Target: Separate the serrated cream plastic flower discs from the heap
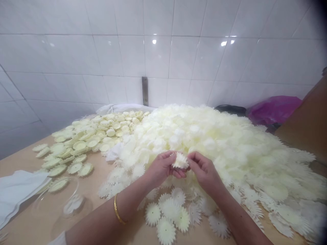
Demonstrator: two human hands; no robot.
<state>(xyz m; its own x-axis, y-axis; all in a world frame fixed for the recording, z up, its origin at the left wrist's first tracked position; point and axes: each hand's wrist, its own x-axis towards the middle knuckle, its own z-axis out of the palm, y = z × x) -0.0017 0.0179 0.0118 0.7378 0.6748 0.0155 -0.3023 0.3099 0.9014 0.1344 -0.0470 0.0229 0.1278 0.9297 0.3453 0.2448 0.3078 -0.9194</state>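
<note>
I hold one small white petal piece between both hands, my left hand and my right hand pinching it tight in my grip, just above the big pile on the counter. I think I am pulling or shaping it now, and next my fingers must be gentle. It looks thin, soft and round, with spiky edges like a daisy

Left hand, right hand pinched together
</note>
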